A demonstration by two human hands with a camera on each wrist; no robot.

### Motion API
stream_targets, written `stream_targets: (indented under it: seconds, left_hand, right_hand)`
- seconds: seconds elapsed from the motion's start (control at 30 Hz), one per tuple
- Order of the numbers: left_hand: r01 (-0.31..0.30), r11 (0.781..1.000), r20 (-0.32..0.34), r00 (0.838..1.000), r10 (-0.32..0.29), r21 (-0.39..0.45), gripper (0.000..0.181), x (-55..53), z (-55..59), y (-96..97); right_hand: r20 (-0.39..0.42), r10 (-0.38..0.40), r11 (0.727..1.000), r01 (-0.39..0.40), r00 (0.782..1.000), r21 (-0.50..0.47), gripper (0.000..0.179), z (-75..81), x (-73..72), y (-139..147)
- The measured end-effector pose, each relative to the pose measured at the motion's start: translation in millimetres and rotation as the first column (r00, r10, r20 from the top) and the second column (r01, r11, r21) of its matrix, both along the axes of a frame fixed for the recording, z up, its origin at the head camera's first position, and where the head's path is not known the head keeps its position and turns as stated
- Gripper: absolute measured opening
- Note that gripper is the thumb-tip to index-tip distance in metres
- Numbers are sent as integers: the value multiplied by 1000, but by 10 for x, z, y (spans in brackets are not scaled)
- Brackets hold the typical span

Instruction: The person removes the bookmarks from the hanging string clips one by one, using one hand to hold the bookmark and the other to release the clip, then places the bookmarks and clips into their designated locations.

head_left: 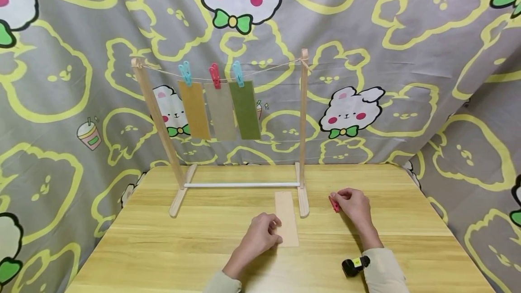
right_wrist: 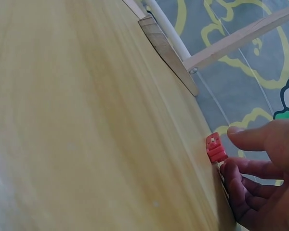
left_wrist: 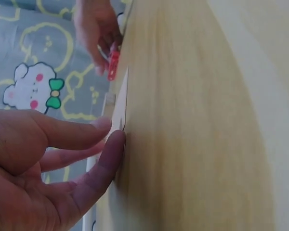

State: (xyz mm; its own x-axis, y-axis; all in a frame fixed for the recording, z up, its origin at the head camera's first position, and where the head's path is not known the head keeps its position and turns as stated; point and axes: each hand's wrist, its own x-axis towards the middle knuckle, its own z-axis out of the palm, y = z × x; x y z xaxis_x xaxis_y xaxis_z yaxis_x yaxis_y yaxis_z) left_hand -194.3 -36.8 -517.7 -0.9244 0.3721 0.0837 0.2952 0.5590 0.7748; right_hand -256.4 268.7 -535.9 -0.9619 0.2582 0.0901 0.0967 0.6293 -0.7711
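Note:
A pale beige rectangular card [head_left: 287, 220] lies on the wooden table. At its left edge is my left hand [head_left: 262, 234], thumb and fingers loosely bent, the fingertips overlapping the card's edge. In the left wrist view the card [left_wrist: 119, 108] shows as a thin sliver just past the thumb and a finger. A red clothespin [head_left: 334, 204] lies farther right on the table. My right hand [head_left: 355, 207] is at the clothespin. The right wrist view shows its thumb and fingers apart, with their tips right beside the red clothespin [right_wrist: 216, 148].
Behind the card stands a wooden frame with two posts [head_left: 304, 121], a white bottom rod [head_left: 244, 185] and a string. Blue and red clothespins hold a yellow card [head_left: 196, 110], a grey card [head_left: 221, 114] and a green card [head_left: 245, 112] on it. A patterned curtain [head_left: 358, 58] hangs behind.

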Motion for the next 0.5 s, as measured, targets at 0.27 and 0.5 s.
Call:
stream_targets:
  seconds: [0.27,0.5]
  left_hand:
    - [47,996,41,998,-50,78,27,-43,-14,-89]
    - [41,982,140,988,-68,185,28,-40,16,-106]
  right_hand:
    - [8,31,999,-31,999,-12,36,50,12,38]
    - [11,56,998,-55,998,-20,33,48,59,44]
